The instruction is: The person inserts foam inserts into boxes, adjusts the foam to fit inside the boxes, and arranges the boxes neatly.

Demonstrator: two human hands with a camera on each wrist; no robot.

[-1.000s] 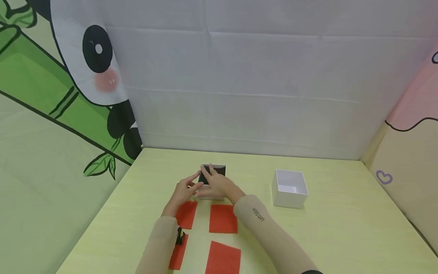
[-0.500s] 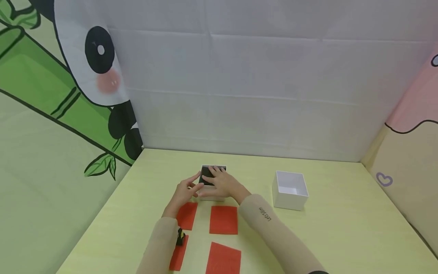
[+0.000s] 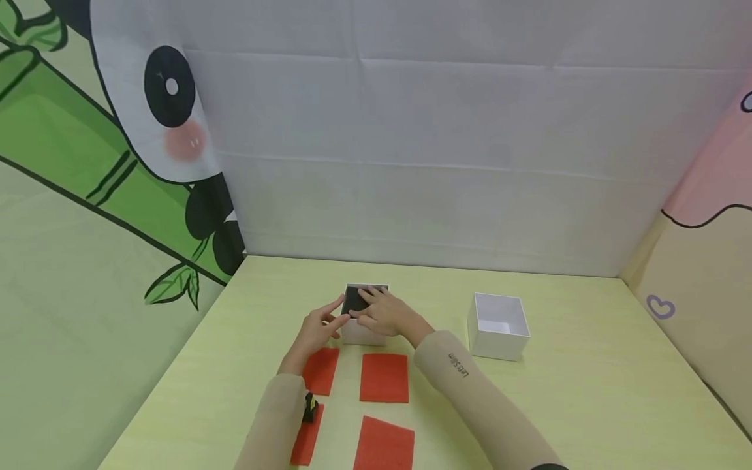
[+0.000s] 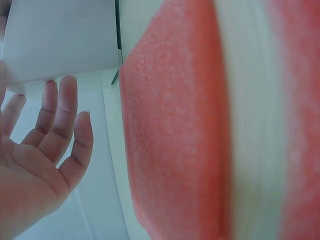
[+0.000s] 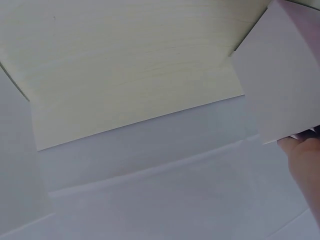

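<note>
Head view: nearest on the yellow-green table [image 3: 587, 405], four red foam squares are laid out in two rows, one at the near right [image 3: 384, 444], one at the near left [image 3: 305, 438] partly hidden under the left forearm, and two farther ones [image 3: 384, 377] [image 3: 322, 369]. Just beyond them, a small white box [image 3: 360, 333] is worked on by both hands. A black insert [image 3: 354, 300] is seen in its open top. The right hand [image 3: 384, 313] is laid over the insert with fingers fairly straight and close together, pressing down on it. The left hand [image 3: 317, 329] is held at the box's left side, fingers loosely spread, the index tip close to the box's corner; in the left wrist view the fingers [image 4: 62, 115] are shown extended and holding nothing. The step in hand is judged to be seating the insert in the box; an even downward press is called for next. Farther right, well apart, a second white box [image 3: 498, 324] is left open, and nothing is seen inside it.
</note>
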